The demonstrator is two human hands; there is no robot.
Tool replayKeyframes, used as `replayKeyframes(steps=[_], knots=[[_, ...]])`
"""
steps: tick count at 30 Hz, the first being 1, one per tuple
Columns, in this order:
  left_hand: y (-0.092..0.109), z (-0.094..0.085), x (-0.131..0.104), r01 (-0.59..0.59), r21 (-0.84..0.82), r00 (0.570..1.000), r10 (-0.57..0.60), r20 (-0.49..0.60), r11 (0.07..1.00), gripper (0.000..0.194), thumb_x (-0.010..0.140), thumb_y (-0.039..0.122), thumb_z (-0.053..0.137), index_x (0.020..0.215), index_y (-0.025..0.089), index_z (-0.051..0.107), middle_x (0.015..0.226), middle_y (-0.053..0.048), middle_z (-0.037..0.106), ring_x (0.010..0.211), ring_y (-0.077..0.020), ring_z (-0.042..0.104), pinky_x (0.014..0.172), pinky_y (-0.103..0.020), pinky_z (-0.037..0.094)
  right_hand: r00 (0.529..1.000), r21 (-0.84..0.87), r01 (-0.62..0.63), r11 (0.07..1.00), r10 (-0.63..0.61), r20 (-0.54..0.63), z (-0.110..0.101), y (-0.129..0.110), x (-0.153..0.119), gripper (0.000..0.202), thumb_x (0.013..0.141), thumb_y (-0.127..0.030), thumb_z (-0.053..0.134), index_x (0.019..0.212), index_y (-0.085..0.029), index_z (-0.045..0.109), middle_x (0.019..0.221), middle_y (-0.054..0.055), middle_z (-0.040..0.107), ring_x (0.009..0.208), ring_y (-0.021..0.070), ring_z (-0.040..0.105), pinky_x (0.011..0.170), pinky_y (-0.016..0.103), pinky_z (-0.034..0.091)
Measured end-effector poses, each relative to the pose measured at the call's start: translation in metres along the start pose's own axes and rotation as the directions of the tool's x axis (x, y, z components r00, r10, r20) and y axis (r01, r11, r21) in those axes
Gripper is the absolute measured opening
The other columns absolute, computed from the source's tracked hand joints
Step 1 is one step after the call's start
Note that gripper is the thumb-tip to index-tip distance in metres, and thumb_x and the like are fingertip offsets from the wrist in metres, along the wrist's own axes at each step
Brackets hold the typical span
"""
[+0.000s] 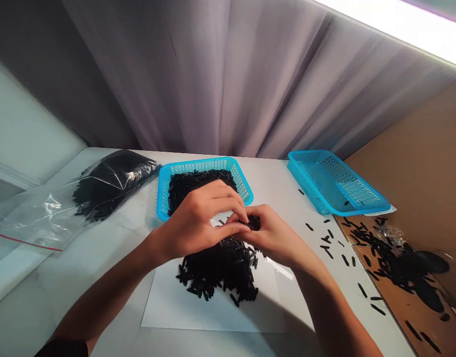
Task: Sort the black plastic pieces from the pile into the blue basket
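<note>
R hand [276, 233] cups a small bunch of black pieces [255, 222], fingers curled round it, prob. so none drop. L hand [201, 218] holds thumb + index tips together at the bunch; can't tell if they grip a piece. Heap [220, 272] of same lies below on white sheet [168, 310], likely to keep bits off bench [270, 181]. Filled blue basket [162, 196] stands just behind, prob. for short reach. Hidden: R palm, basket's near side, part of heap. Dark oval shapes [428, 261], far R: hard to ID.
</note>
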State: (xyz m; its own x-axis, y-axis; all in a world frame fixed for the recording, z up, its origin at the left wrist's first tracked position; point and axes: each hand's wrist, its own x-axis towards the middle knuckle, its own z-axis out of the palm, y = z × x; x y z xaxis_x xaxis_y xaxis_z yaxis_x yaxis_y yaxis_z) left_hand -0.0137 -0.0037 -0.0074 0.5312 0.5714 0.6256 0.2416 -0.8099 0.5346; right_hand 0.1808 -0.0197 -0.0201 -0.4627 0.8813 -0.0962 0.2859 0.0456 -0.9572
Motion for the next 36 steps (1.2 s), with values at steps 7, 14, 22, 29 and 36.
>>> replayKeyframes(steps=[7,14,22,29,36], knots=[[-0.002,-0.008,0.005,0.046,0.058,0.976,-0.032,-0.216,0.997,0.009,0.085,0.017,0.082,0.085,0.02,0.074,0.08,0.001,0.077,0.08,-0.0155,0.07,0.08,-0.03,0.055,0.957,0.156,0.089,0.984,-0.041,-0.288,-0.011,-0.009,-0.008,0.018,0.085,-0.038,0.082,0.093,-0.021,0.082,0.054,-0.005,0.048,0.049,0.0105,0.037,0.046,0.027,0.028],[-0.001,-0.009,0.004,-0.033,0.174,0.958,0.081,-0.276,0.984,0.01,0.083,0.016,0.084,0.083,0.017,0.074,0.079,-0.001,0.078,0.076,-0.0158,0.071,0.078,-0.031,0.054,0.916,0.136,0.194,0.971,-0.13,-0.381,-0.007,-0.015,-0.013,0.012,0.085,-0.034,0.084,0.09,-0.023,0.083,0.064,-0.003,0.058,0.051,0.008,0.041,0.044,0.024,0.029],[0.005,-0.01,0.006,-0.067,0.215,0.96,0.121,-0.252,0.974,0.011,0.084,0.015,0.084,0.084,0.017,0.073,0.079,-0.001,0.078,0.076,-0.0149,0.07,0.076,-0.03,0.055,0.901,0.133,0.208,0.969,-0.136,-0.413,-0.006,-0.019,-0.016,0.01,0.085,-0.032,0.083,0.085,-0.022,0.082,0.058,-0.004,0.053,0.05,0.0075,0.039,0.044,0.024,0.027],[-0.011,-0.012,0.004,0.078,0.339,0.947,0.037,-0.318,0.938,0.01,0.09,0.019,0.077,0.082,0.019,0.074,0.08,0.001,0.078,0.076,-0.0163,0.07,0.076,-0.032,0.055,0.907,0.267,0.208,0.941,-0.084,-0.412,-0.007,-0.005,-0.005,0.018,0.086,-0.039,0.083,0.088,-0.021,0.082,0.061,-0.003,0.056,0.051,0.007,0.042,0.045,0.022,0.028],[-0.007,-0.002,0.002,0.089,0.197,0.986,-0.059,-0.154,0.976,0.018,0.092,0.025,0.077,0.107,0.018,0.074,0.101,-0.004,0.078,0.094,-0.0189,0.069,0.088,-0.033,0.056,0.987,0.652,-0.002,0.758,0.106,-0.119,-0.001,0.007,0.014,0.05,0.084,-0.066,0.073,0.086,-0.016,0.075,0.065,-0.002,0.054,0.048,0.006,0.04,0.042,0.019,0.023]])
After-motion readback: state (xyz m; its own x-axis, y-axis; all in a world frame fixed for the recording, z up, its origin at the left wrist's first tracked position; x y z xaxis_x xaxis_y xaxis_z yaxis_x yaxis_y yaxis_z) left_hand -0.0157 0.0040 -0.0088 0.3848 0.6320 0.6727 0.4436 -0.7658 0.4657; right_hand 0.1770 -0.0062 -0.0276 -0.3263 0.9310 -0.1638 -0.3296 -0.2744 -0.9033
